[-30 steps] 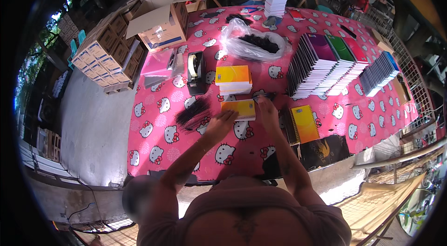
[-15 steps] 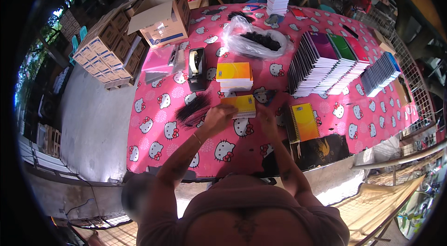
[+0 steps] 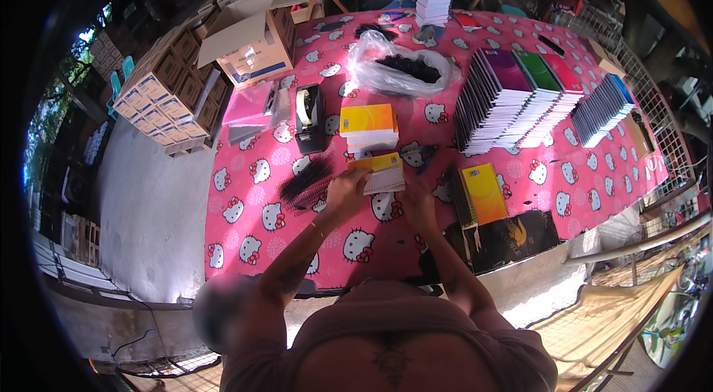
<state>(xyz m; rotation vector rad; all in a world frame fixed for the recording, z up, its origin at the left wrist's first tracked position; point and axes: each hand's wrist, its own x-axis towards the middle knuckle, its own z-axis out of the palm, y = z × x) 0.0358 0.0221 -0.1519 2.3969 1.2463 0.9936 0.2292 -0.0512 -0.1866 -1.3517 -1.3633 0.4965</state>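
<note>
While both hands work at the yellow pad, table: pink cartoon-print cover, bears the yellow stack; places below go by that stack.
Carton: cardboard, flaps spread, beyond the stack and off to its left.
Tall notebook stacks: purple, green and red tops, right of the stack.
Plastic bag: translucent, black contents, just beyond the stack.
Tape dispenser: black, left of the stack.
Coil pile: black, probably binding coils, left of the stack, nearer the person.
Spiral notebook: yellow, right of the stack, nearer the person.
Pad position: just on the person's side of the stack; yellow far strip, white nearer, dotted near edge.
Left hand: fingers pinched closed on pad's left end.
Right hand: at pad's right near corner; finger gap and hold cannot be told.
Step in hand: likely working the pad's dotted edge; squaring or parting pages, unclear.
Next move calls for: probably steady left pinch, sheets aligned, right fingertips careful along that edge.
</note>
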